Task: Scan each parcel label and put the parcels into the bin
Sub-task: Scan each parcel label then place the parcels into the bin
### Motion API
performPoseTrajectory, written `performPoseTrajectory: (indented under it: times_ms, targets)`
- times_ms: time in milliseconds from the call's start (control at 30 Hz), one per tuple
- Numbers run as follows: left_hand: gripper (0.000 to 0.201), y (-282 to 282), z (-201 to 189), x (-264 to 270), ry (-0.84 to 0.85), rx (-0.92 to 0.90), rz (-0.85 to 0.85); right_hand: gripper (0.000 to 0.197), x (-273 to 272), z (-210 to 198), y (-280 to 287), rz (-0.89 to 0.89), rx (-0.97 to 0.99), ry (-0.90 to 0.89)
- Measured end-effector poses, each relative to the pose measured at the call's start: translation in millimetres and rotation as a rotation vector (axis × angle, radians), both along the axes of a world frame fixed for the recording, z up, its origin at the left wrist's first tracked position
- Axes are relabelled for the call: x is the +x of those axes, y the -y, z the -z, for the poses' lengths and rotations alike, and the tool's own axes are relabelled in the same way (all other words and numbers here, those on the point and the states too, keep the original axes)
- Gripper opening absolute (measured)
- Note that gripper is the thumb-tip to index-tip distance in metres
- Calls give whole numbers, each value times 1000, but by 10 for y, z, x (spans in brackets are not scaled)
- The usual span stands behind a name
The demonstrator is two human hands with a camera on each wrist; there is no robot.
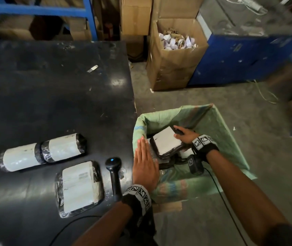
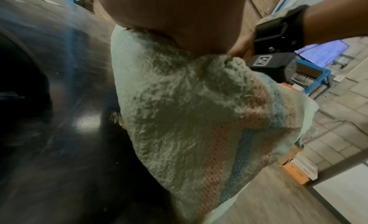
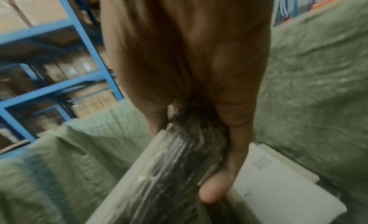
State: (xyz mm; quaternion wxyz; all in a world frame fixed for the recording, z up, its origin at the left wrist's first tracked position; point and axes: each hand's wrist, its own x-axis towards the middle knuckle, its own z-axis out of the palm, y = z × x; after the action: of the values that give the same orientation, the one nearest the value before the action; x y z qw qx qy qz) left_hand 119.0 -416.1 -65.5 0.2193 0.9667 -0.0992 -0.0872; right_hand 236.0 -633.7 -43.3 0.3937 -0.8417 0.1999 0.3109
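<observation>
Inside the bin (image 1: 217, 125), the right hand (image 1: 184, 137) grips a parcel (image 1: 166, 142) between thumb and fingers, while the left hand (image 1: 146, 167), fingers straight and together, presses the bin's near rim.

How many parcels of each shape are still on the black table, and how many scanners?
Cylindrical black-wrapped parcels with white labels: 2
Flat rectangular black-wrapped parcel with white label: 1
Black handheld barcode scanner: 1
Total: 4
</observation>
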Motion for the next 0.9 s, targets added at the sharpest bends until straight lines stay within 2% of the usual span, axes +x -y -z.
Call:
performPoseTrajectory:
  times_ms: [100, 167, 300, 367, 433, 533, 633, 700, 767, 833, 900]
  targets:
    - [74, -22, -8, 15, -9, 1, 11, 60, 21, 270, -178, 157, 107, -80]
    - [75, -36, 9, 32, -10, 4, 17, 62, -16, 505, -251, 176, 46, -81]
    - [77, -131, 47, 52, -7, 25, 81, 82, -141, 958, -313, -114, -172, -176]
    - [75, -203, 74, 73, -17, -3, 115, 88, -177, 968, -341, -170, -197, -218]
    - [73, -270, 59, 111, -27, -49, 146, 87, -129, 931, -337, -195, -241, -248]
    - [68, -440, -34, 211, -75, -218, 163, 71, 47, 767, -281, -177, -302, -195]
    - [64, -778, -142, 288, -101, -341, 112, 50, 173, 491, -234, -146, -256, -81]
    - [64, -1084, -167, 308, -76, -342, 47, 50, 130, 110, -363, -145, -261, 50]
    - [62, -1441, -148, 272, -34, -309, -35, 52, -38, -288, -651, -64, -224, 222]
    - [61, -1821, -114, 177, 17, -276, -118, 45, -310, -537, -979, -23, -102, 415]
    - [64, -2201, -33, 13, 66, -222, -208, 39, -635, -697, -1376, -2, 73, 495]
